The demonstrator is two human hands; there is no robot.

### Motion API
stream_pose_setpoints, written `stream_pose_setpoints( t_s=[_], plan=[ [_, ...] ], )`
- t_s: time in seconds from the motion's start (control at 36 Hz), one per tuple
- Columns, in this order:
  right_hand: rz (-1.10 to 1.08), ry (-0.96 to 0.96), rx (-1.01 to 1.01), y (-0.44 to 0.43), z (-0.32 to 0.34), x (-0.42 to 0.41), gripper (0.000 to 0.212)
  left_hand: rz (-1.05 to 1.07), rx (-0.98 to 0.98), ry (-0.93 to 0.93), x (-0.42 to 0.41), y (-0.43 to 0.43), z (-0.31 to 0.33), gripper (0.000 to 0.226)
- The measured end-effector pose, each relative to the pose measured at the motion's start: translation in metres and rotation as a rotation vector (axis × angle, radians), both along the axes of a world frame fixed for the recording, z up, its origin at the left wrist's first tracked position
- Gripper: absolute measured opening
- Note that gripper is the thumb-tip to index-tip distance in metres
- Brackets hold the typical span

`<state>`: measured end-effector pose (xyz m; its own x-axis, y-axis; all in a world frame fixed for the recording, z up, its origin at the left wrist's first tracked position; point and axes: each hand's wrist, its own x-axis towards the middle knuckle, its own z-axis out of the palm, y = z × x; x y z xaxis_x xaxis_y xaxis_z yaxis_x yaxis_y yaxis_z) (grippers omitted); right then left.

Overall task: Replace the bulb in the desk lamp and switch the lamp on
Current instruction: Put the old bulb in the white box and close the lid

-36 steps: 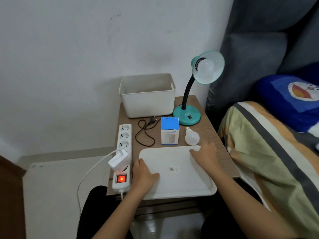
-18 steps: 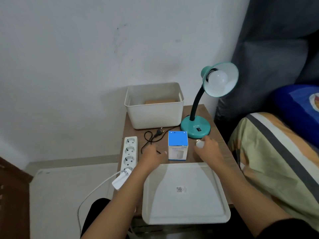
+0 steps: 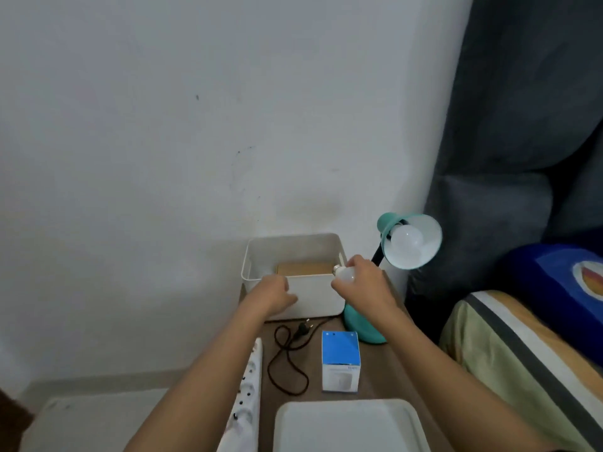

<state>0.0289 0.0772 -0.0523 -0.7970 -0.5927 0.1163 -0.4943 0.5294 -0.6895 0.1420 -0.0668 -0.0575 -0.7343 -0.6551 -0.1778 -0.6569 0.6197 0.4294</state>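
Observation:
The teal desk lamp stands at the table's back right, with a white bulb in its shade. My right hand holds a loose white bulb above the front right corner of the white bin, metal base pointing left. My left hand rests on the bin's front wall, fingers curled at the rim. The lamp's dark cord and plug lie unplugged on the table. A blue and white bulb box stands in front of the lamp base.
A white power strip lies along the table's left edge. A white tray fills the near part of the table. A bed with a striped blanket and a blue pillow is at the right. A brown item lies inside the bin.
My right hand has picked the loose bulb off the table and carried it up over the bin. My left hand has moved from the cord to the bin's front. The view tilted upward.

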Motion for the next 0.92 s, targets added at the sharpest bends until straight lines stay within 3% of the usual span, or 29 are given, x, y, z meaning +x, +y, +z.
stream_pose_setpoints(
  t_s=[0.25, 0.36, 0.64, 0.92],
  plan=[
    [0.058, -0.049, -0.036, -0.072, 0.014, -0.049, 0.031, 0.017, -0.045, 0.038, -0.048, -0.059, 0.013, 0.026],
    [0.093, -0.123, -0.02, -0.102, 0.0, -0.069, 0.028, 0.025, -0.041, 0.008, -0.066, -0.084, 0.002, 0.014],
    [0.175, -0.241, 0.248, -0.152, -0.05, -0.081, 0.017, 0.026, 0.032, -0.09, -0.094, -0.116, -0.04, 0.026],
    [0.238, -0.243, 0.386, -0.161, -0.056, -0.089, 0.043, 0.048, 0.115, -0.108, -0.097, -0.126, -0.052, 0.028]
  ],
)
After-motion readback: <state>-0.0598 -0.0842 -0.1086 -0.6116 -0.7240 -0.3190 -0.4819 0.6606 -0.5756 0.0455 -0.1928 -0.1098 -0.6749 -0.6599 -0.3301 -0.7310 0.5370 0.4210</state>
